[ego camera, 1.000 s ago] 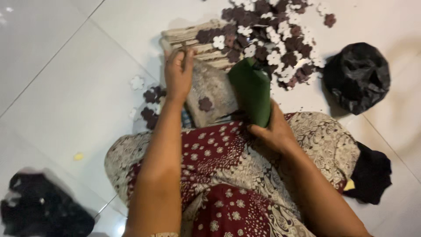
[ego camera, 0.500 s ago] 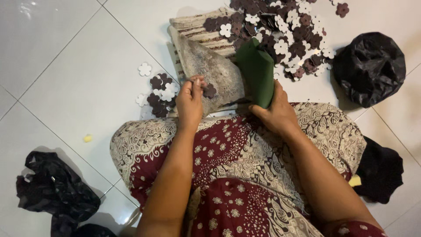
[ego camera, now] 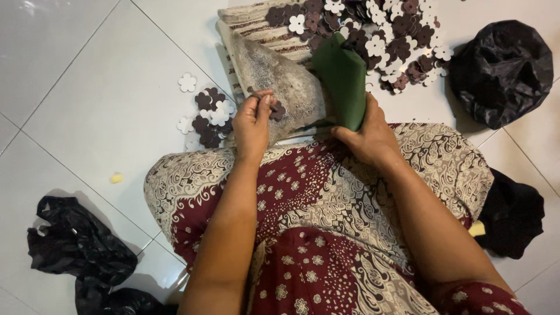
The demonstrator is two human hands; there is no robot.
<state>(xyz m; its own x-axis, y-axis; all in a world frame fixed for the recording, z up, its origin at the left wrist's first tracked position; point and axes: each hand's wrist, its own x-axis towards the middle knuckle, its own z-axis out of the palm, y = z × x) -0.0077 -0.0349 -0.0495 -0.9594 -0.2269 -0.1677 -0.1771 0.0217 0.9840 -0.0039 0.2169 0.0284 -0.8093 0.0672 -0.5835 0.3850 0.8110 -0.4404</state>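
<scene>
Two hands at work: both out over the lap, above a white tiled floor (ego camera: 87, 116).
Big heap: brown and white flower-shaped cutouts (ego camera: 373, 41) piled at the top of the view, partly on a striped woven mat (ego camera: 256, 26); a nudge from the forearm or the green piece would likely scatter them wider across the tiles.
Grey sheet: a worn, speckled flap (ego camera: 286, 87) slopes down from the mat toward the lap; it looks loose, so it may slide and carry off whatever sits on it.
Green piece: a folded dark green sheet (ego camera: 344, 81) stands upright; right hand (ego camera: 370, 137) is closed round its lower edge. If that grip slackens, my guess is the fold springs open.
Small heap: a second cluster of cutouts (ego camera: 210, 116) lies on the tile just left of the left hand.
Single cutout: one brown flower cutout (ego camera: 278, 111) touches the fingertips of the left hand (ego camera: 252, 125), which is curled in a pinch; I cannot tell whether it is actually gripped. So small a piece could easily slip back onto the grey sheet.
</scene>
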